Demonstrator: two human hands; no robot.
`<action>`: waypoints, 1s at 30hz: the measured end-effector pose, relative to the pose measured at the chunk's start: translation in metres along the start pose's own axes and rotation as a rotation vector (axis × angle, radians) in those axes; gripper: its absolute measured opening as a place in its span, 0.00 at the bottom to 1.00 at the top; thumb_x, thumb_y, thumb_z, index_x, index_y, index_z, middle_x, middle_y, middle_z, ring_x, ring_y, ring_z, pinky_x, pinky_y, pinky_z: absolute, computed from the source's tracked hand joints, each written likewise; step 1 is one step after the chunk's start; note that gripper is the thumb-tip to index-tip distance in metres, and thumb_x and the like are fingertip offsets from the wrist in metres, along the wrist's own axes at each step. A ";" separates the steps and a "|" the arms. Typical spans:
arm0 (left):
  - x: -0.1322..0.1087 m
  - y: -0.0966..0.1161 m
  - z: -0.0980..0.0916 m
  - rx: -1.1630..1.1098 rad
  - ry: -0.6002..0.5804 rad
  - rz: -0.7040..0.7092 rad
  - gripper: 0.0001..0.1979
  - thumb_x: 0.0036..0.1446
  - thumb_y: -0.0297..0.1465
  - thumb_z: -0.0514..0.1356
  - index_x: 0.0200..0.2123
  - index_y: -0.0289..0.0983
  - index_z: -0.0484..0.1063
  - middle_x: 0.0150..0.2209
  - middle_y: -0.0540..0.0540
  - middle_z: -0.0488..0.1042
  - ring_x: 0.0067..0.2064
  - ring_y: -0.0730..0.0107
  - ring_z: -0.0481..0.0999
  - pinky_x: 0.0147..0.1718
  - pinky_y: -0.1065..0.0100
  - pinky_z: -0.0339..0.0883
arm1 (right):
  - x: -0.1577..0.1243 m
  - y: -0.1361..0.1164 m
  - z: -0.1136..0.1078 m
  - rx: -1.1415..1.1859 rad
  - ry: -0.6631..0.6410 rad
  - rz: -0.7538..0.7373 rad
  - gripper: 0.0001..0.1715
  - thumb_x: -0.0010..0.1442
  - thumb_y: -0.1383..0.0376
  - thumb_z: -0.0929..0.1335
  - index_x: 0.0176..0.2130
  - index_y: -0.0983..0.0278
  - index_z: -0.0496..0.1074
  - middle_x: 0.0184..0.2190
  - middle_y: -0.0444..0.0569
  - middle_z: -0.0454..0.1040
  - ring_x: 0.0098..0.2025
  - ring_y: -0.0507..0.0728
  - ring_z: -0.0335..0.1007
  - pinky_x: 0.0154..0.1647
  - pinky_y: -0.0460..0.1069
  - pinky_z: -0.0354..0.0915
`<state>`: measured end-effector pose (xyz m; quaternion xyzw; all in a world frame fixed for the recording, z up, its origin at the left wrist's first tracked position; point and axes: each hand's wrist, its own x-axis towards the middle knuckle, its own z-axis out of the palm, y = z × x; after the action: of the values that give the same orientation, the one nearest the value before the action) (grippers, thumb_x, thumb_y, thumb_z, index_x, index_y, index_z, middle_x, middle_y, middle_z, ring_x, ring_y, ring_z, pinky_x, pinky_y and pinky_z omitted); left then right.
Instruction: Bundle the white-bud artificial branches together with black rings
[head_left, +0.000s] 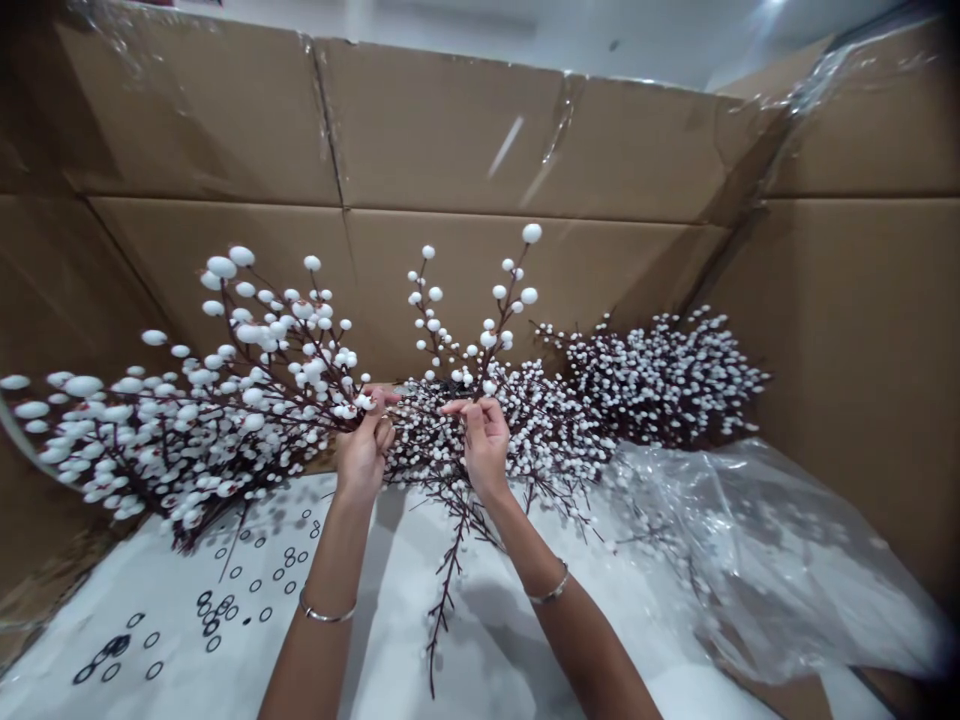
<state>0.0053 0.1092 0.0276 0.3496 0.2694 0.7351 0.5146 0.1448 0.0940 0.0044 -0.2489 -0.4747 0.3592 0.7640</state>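
So, which way is that berry branch actually pointing? I'm trying to work out its long axis.

Reply: It's standing pretty much upright, leaning a bit to the right as it goes up. The bare dark stem end is pointing down toward the person, hanging over the white table between the two forearms. The white-berried tips are fanning upward in front of the cardboard wall. The long axis is running near-to-far, bottom to top in the head view.

OP again: Okay, and what are the hands doing?

Reply: Both arms are reaching forward with the wrists bent up and the backs of the hands facing the camera. The right hand is pinching the branch just under where the sprigs are splitting off, with fingers narrow and thumb and fingertips closed on it. The left hand is pinching too, closed tight on a twig at the inner edge of the big left spray. I can't tell whether that twig is part of the same branch. A bangle is sitting on each wrist – left, right.

Behind the hands a berry pile is lying flat, with another bunch further right above the crumpled plastic sheet. Little black rings are lying scattered on the table near the left arm.
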 end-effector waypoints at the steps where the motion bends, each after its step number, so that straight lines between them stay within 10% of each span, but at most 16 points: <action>1: 0.000 0.000 0.000 -0.015 -0.008 -0.011 0.18 0.44 0.40 0.74 0.30 0.35 0.74 0.31 0.48 0.77 0.14 0.90 0.46 0.12 0.73 0.34 | 0.000 -0.002 -0.001 -0.040 0.014 -0.019 0.14 0.66 0.53 0.65 0.35 0.60 0.63 0.35 0.46 0.79 0.41 0.55 0.75 0.50 0.53 0.65; 17: -0.009 -0.015 0.011 -0.093 -0.028 -0.227 0.18 0.41 0.38 0.75 0.28 0.33 0.73 0.15 0.61 0.54 0.15 0.88 0.44 0.12 0.79 0.38 | -0.018 0.002 0.012 -0.110 -0.046 -0.070 0.10 0.68 0.58 0.64 0.36 0.61 0.66 0.36 0.47 0.79 0.41 0.54 0.75 0.47 0.51 0.67; 30: -0.005 -0.019 0.008 -0.001 0.034 -0.307 0.15 0.38 0.33 0.75 0.25 0.34 0.74 0.21 0.55 0.69 0.19 0.85 0.58 0.16 0.78 0.48 | -0.013 0.008 0.017 -0.009 -0.181 0.209 0.14 0.65 0.55 0.67 0.33 0.62 0.69 0.28 0.44 0.75 0.32 0.53 0.70 0.42 0.49 0.66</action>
<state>0.0235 0.1113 0.0171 0.2916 0.3281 0.6538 0.6163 0.1234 0.0899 -0.0011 -0.2667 -0.5149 0.4556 0.6754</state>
